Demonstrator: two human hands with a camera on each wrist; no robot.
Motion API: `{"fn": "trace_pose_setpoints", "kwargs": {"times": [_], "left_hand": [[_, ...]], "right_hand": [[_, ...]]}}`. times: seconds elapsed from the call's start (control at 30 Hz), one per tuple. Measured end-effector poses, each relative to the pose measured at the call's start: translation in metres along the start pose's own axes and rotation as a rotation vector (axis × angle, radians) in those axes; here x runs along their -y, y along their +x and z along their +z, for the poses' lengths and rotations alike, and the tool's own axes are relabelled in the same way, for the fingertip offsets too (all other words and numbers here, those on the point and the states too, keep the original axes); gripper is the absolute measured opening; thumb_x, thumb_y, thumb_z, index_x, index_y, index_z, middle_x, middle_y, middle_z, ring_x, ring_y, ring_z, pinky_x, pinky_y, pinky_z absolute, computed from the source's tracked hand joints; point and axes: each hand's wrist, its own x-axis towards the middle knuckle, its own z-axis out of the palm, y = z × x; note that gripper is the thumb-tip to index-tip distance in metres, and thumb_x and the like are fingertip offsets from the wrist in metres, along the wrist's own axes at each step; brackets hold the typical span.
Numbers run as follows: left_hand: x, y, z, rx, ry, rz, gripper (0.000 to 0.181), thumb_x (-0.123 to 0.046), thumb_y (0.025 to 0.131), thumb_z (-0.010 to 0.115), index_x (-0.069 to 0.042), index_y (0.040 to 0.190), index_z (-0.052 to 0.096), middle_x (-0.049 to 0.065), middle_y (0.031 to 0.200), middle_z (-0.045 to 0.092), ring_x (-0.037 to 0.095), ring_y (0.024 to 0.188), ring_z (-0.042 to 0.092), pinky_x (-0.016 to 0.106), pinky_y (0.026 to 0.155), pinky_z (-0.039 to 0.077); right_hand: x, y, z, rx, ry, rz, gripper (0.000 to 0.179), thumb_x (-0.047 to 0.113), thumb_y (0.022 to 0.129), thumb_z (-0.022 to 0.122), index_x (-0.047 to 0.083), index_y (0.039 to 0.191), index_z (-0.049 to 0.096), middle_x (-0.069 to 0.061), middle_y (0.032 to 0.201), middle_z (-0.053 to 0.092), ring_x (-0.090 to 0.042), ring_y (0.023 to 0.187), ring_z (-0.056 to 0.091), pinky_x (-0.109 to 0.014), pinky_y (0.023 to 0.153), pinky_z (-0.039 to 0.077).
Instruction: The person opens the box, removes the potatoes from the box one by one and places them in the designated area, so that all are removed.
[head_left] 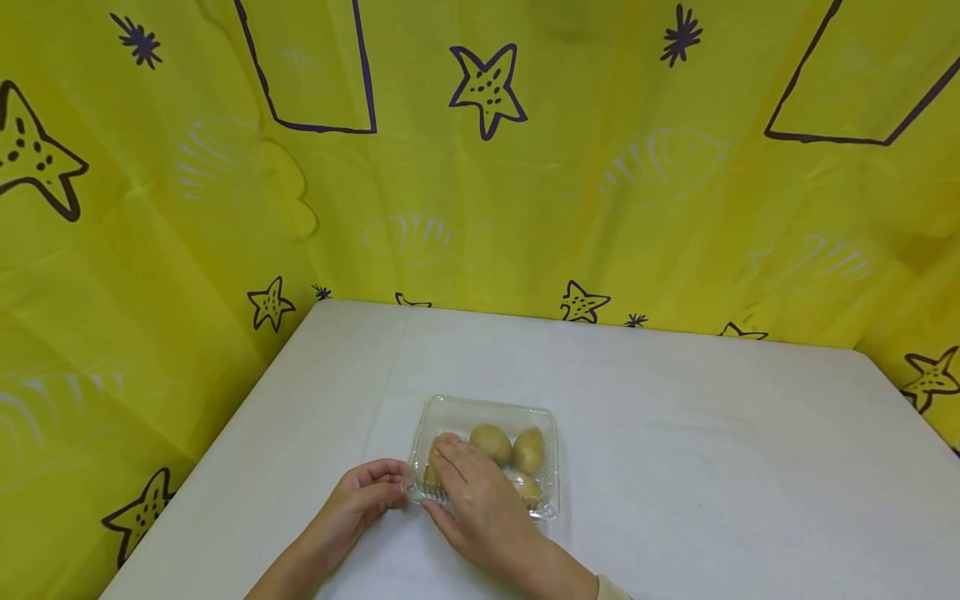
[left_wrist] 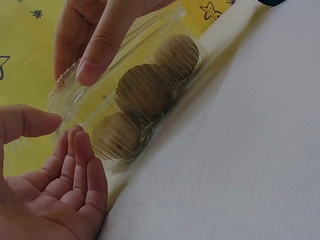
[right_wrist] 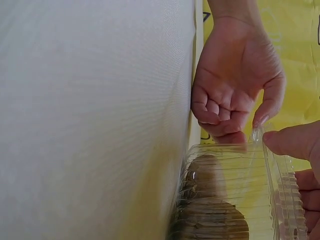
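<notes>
A clear plastic clamshell box (head_left: 551,483) holds several potatoes (head_left: 491,443), seen through its ribbed walls in both wrist views. At its near left corner my left hand (head_left: 367,492) pinches the rim, thumb tip on the edge and the other fingers curled beside the wall. My right hand (head_left: 480,500) lies over the left part of the box top, its fingers stretched out across it and hiding part of a potato. In the right wrist view, the right thumb (right_wrist: 290,141) presses the front rim close to the left thumb.
The box stands on a white-covered table (head_left: 675,467), near the side closest to me. A yellow curtain (head_left: 480,183) printed with starfish and shells hangs behind the table and along both sides.
</notes>
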Motion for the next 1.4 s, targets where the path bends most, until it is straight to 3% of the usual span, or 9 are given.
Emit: {"fn": "trace_pose_setpoints", "kwargs": {"times": [0.17,0.43,0.63,0.97,1.4], "left_hand": [[0.0003,0.0011,-0.002,0.046,0.012,-0.005,0.018,-0.006,0.087,0.05,0.002,0.102,0.056,0.0,0.089,0.058,0.01,0.081,0.054,0.025,0.076,0.045],[0.0021,0.0019,-0.0035,0.103,0.014,0.019,0.013,-0.007,0.089,0.048,0.0,0.098,0.056,0.0,0.085,0.058,0.009,0.077,0.055,0.024,0.074,0.046],[0.0024,0.0015,-0.0035,0.105,0.041,0.01,0.01,-0.008,0.089,0.048,-0.004,0.093,0.056,-0.001,0.08,0.057,0.009,0.073,0.054,0.024,0.071,0.045],[0.0016,0.0006,-0.0017,0.144,0.075,0.045,0.006,-0.007,0.088,0.049,-0.005,0.091,0.053,0.0,0.083,0.057,0.009,0.075,0.053,0.024,0.071,0.045],[0.0024,0.0016,-0.0012,0.136,0.059,0.052,0.006,-0.007,0.088,0.048,-0.006,0.09,0.054,-0.001,0.08,0.057,0.009,0.073,0.053,0.024,0.07,0.045]], "right_hand": [[-0.0003,0.0004,-0.0006,0.001,0.014,-0.008,0.052,0.024,0.072,0.077,-0.006,0.111,0.058,-0.016,0.115,0.058,-0.027,0.111,0.052,-0.037,0.094,0.039],[-0.0009,0.0015,-0.0011,-0.001,0.006,-0.029,0.051,0.023,0.072,0.077,-0.006,0.109,0.059,-0.017,0.113,0.059,-0.028,0.11,0.053,-0.036,0.094,0.04],[-0.0019,0.0013,-0.0013,0.0,-0.017,-0.05,0.048,0.024,0.071,0.077,-0.005,0.106,0.062,-0.017,0.112,0.06,-0.028,0.109,0.054,-0.035,0.093,0.04],[-0.002,0.0025,-0.0013,-0.045,-0.019,-0.056,0.047,0.022,0.069,0.08,-0.005,0.103,0.064,-0.015,0.107,0.063,-0.025,0.103,0.058,-0.03,0.091,0.042],[-0.0015,0.0021,-0.0028,-0.051,-0.007,-0.055,0.045,0.021,0.068,0.08,-0.004,0.102,0.064,-0.014,0.107,0.062,-0.025,0.103,0.058,-0.028,0.092,0.04]]}}
